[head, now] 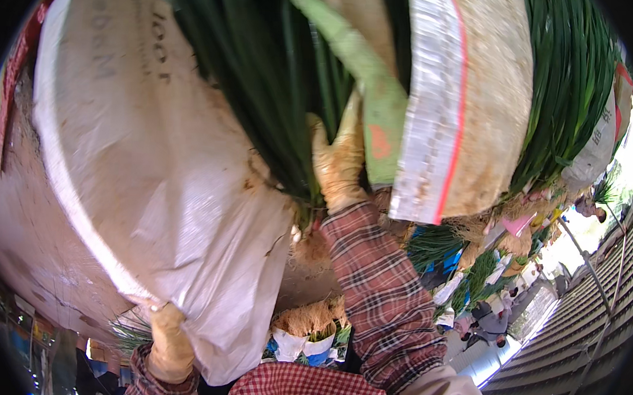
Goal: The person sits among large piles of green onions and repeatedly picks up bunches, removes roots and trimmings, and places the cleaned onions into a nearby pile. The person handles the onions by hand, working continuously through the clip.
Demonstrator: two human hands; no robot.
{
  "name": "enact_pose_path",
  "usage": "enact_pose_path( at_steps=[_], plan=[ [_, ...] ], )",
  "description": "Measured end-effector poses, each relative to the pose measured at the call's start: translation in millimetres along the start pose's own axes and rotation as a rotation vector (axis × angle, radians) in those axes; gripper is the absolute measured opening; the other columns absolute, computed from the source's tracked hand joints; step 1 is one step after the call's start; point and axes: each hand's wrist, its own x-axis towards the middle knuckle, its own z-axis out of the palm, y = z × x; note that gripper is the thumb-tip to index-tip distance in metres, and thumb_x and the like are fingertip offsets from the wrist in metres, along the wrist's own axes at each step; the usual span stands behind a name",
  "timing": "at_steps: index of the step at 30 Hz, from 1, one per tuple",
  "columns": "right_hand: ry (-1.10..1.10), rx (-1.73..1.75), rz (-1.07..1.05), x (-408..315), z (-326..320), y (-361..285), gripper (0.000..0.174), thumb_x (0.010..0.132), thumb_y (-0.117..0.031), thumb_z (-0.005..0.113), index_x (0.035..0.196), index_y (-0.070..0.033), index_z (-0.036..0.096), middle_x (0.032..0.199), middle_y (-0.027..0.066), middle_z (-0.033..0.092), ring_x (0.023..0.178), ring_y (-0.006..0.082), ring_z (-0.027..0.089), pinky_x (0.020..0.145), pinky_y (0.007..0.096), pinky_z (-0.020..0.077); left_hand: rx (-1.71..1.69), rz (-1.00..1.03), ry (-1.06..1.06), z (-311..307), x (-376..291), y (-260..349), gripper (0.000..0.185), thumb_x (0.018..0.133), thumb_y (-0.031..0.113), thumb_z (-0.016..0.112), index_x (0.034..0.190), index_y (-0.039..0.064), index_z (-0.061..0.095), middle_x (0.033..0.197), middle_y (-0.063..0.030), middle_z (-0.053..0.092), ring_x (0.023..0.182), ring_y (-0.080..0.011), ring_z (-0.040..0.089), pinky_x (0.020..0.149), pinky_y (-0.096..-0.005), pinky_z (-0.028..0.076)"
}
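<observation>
My left hand [170, 337], in a stained pale glove, grips the lower edge of a white woven plastic sack [187, 150] spread over the left of the view. My right hand [340, 158], gloved too, reaches in among the long dark leaves of a bunch of green onions [247, 82]. Its thumb and fingers are spread apart and touch the leaves; some fingertips are hidden. Against its right side lies a green strip of sacking [379, 130]. The bunch's roots [310, 246] show below my right wrist.
A sack with a red-striped edge [477, 109] stands right of my right hand, with more green onions [566, 94] beyond it. Rooty bundles in white and blue wrapping [307, 334] lie low in the middle. People [489, 319] are far off at the right, near a corrugated roof [577, 326].
</observation>
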Motion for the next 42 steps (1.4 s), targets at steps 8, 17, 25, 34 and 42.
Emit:
enact_pose_path(
  at_steps=[8, 17, 25, 34, 42],
  plan=[
    [-0.753, -0.043, 0.361, -72, 56, -75, 0.057, 0.093, -0.048, 0.055, 0.128, -0.004, 0.055, 0.127, 0.0194, 0.057, 0.117, 0.0338, 0.054, 0.103, 0.0423, 0.0394, -0.327, -0.139, 0.298, -46, -85, 33, 0.064, 0.09, 0.037, 0.048, 0.138, -0.003, 0.04, 0.131, -0.0153, 0.054, 0.114, -0.0253, 0.057, 0.097, -0.0381, 0.047],
    [-0.973, -0.198, -0.062, -132, 132, -98, 0.047, 0.096, -0.046, 0.049, 0.121, -0.007, 0.057, 0.11, 0.0146, 0.062, 0.098, 0.0315, 0.059, 0.089, 0.0433, 0.0454, -0.133, -0.117, 0.546, -47, -102, 40, 0.058, 0.09, 0.032, 0.048, 0.135, -0.005, 0.043, 0.126, -0.0148, 0.055, 0.11, -0.0252, 0.057, 0.098, -0.0367, 0.044],
    [-0.898, 0.064, -0.192, -130, 53, -127, 0.041, 0.098, -0.045, 0.044, 0.115, -0.011, 0.059, 0.094, 0.0104, 0.067, 0.081, 0.0295, 0.065, 0.077, 0.0441, 0.0508, 0.04, 0.039, 0.274, -86, -80, 23, 0.038, 0.098, 0.023, 0.037, 0.123, -0.001, 0.052, 0.117, -0.0098, 0.058, 0.104, -0.0228, 0.058, 0.096, -0.035, 0.044],
    [-0.252, -0.041, 0.709, -78, -97, 61, 0.037, 0.101, -0.025, 0.045, 0.121, 0.002, 0.059, 0.117, 0.0203, 0.064, 0.109, 0.0287, 0.061, 0.101, 0.0371, 0.0456, -0.029, 0.079, 0.267, -51, -55, 40, 0.039, 0.101, 0.034, 0.041, 0.116, 0.001, 0.053, 0.107, -0.0048, 0.054, 0.102, -0.0175, 0.052, 0.092, -0.0332, 0.044],
    [-0.391, 0.008, 0.591, -67, -41, 213, 0.05, 0.095, -0.031, 0.049, 0.132, 0.003, 0.051, 0.132, 0.022, 0.056, 0.122, 0.0336, 0.052, 0.105, 0.0333, 0.0379, -0.015, 0.051, 0.417, -24, 22, 52, 0.032, 0.095, 0.029, 0.054, 0.109, 0.002, 0.061, 0.1, -0.0027, 0.058, 0.094, -0.0147, 0.053, 0.086, -0.0294, 0.044]
  ],
)
